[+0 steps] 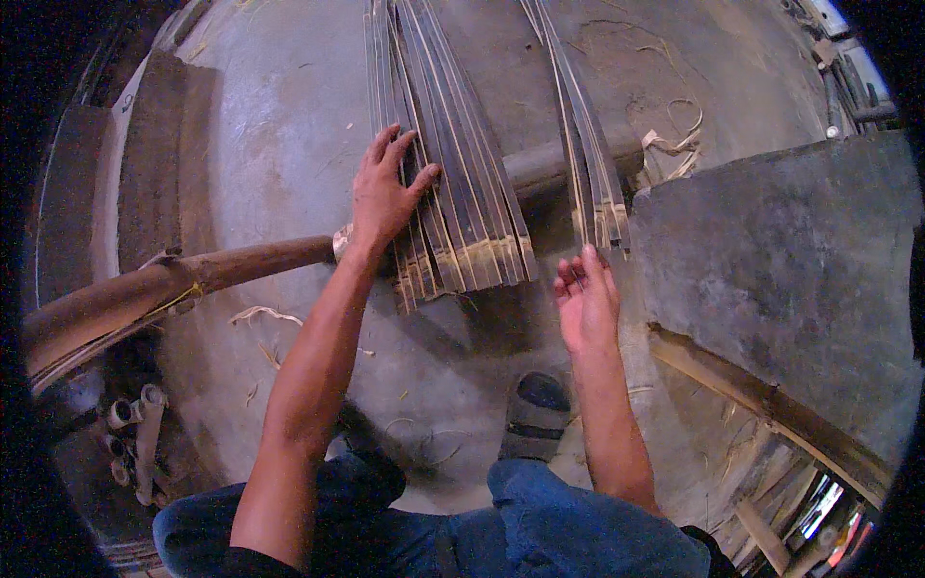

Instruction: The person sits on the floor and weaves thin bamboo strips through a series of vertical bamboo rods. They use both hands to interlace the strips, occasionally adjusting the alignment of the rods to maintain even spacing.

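- Head view: across one log [540, 162], I count one wide fan of strips [472, 212] and, near the log's right end, one narrow fan [593, 173]
- I see the left hand [383, 193], fingers apart, on the wide fan's left edge
- The right hand [590, 306] curls at the narrow fan's near end; whether clamped, I cannot tell
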`<state>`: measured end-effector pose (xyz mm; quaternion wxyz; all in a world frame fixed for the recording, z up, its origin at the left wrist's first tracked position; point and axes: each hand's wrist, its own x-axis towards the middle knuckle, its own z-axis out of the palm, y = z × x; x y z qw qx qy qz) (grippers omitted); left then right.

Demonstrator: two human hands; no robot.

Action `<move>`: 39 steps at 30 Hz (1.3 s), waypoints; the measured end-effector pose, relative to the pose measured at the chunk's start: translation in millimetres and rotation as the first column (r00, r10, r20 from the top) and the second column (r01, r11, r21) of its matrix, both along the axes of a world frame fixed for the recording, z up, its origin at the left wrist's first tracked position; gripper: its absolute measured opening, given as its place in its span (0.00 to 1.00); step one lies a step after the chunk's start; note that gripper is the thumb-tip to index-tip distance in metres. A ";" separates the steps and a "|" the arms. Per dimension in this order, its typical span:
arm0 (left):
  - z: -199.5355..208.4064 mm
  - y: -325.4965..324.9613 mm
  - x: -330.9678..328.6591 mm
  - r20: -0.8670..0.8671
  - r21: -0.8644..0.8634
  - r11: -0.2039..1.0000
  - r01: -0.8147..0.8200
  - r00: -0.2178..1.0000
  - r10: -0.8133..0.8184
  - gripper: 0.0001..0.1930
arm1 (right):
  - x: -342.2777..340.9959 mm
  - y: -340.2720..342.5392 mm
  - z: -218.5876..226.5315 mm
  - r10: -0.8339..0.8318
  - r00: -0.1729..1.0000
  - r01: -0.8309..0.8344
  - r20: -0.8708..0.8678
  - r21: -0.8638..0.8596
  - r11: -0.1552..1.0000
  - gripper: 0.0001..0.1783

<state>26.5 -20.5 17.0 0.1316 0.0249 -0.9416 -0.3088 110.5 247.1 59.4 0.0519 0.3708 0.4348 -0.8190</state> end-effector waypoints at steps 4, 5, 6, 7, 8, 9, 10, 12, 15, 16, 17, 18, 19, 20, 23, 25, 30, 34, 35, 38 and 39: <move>0.8 3.1 -1.8 -0.002 -0.050 0.999 0.003 1.000 -0.003 0.29 | -6.8 9.0 -20.3 0.088 0.996 -0.088 0.008 0.022 0.996 0.13; 1.0 3.8 -1.1 0.004 -0.051 0.999 0.001 1.000 -0.001 0.29 | -6.7 9.4 -19.5 0.092 0.995 -0.093 0.029 0.020 0.995 0.13; 1.2 5.3 -1.4 0.009 -0.050 0.999 0.001 1.000 0.000 0.29 | -6.9 9.6 -18.5 0.083 0.997 -0.083 0.006 0.040 0.996 0.13; 0.8 4.9 -0.8 0.008 -0.048 0.999 0.001 1.000 0.000 0.29 | -6.0 7.5 -17.4 0.077 0.997 -0.076 -0.015 0.057 0.995 0.14; 0.3 4.9 -0.6 0.006 -0.044 0.999 0.002 1.000 -0.002 0.29 | -4.7 6.0 -15.7 0.069 0.997 -0.067 -0.036 0.075 0.995 0.14; 0.0 5.5 -0.6 0.003 -0.040 0.999 0.004 1.000 -0.004 0.29 | -1.7 4.8 -12.8 0.068 0.997 -0.065 -0.028 0.089 0.994 0.14; 0.9 4.0 -0.3 0.005 -0.031 1.000 0.002 1.000 -0.002 0.28 | 3.1 1.7 -8.8 0.069 0.997 -0.067 -0.018 0.102 0.993 0.15; 3.4 0.5 1.4 0.009 -0.015 1.000 -0.003 1.000 0.003 0.28 | 16.4 0.7 -7.1 0.077 0.996 -0.073 -0.045 0.085 0.994 0.15; 5.1 -15.2 0.6 0.007 -0.047 0.999 -0.017 1.000 0.017 0.28 | 48.7 -6.8 6.8 0.061 0.993 -0.067 -0.097 -0.065 0.996 0.13; 2.4 -11.1 3.1 0.028 0.006 1.000 -0.005 1.000 0.005 0.28 | 65.4 -9.8 22.7 0.022 0.997 -0.032 -0.072 -0.143 0.989 0.12; 3.1 -4.4 1.7 0.035 -0.023 1.000 -0.009 0.999 0.010 0.29 | 74.0 -10.0 33.1 0.110 0.988 -0.130 -0.106 -0.207 0.970 0.12; 0.2 0.2 1.3 -0.019 -0.007 1.000 -0.003 1.000 0.003 0.29 | 72.3 -13.3 40.9 0.200 0.968 -0.234 -0.150 -0.263 0.936 0.13; 4.3 9.0 -1.0 0.040 0.013 1.000 0.010 0.999 -0.010 0.29 | 58.1 -17.1 46.5 0.319 0.930 -0.340 -0.180 -0.097 0.935 0.15; 4.8 14.2 1.0 0.029 -0.021 1.000 0.016 0.999 -0.015 0.29 | 45.6 -20.4 51.6 0.437 0.881 -0.430 -0.184 0.078 0.899 0.18; 7.7 10.0 7.0 0.047 -0.276 0.961 0.024 0.999 -0.012 0.30 | 14.9 -39.1 108.3 0.619 0.721 -0.485 -0.311 0.412 0.771 0.25; 10.9 0.8 11.7 0.024 -0.417 0.907 0.053 0.999 -0.047 0.29 | 1.3 -50.7 149.0 0.709 0.564 -0.454 -0.423 0.558 0.694 0.25; 10.6 -0.1 1.7 0.207 -0.239 0.946 0.219 0.963 -0.171 0.28 | -27.5 -61.6 114.7 0.743 0.575 -0.367 -0.341 0.705 0.607 0.24; 15.9 13.8 3.6 0.215 -0.270 0.943 0.193 0.967 -0.136 0.32 | -22.0 -49.7 36.5 0.700 0.666 -0.406 -0.257 0.662 0.630 0.23; 19.3 20.1 7.0 0.207 -0.286 0.942 0.176 0.971 -0.118 0.33 | -20.2 -46.3 27.6 0.703 0.672 -0.419 -0.233 0.663 0.621 0.22; 11.6 24.5 8.5 0.203 -0.287 0.948 0.138 0.976 -0.081 0.36 | -7.0 -41.2 11.0 0.714 0.665 -0.459 -0.217 0.635 0.621 0.23; 6.4 24.4 5.4 0.206 -0.278 0.952 0.129 0.976 -0.072 0.36 | -10.6 -39.5 7.3 0.725 0.638 -0.442 -0.261 0.646 0.622 0.22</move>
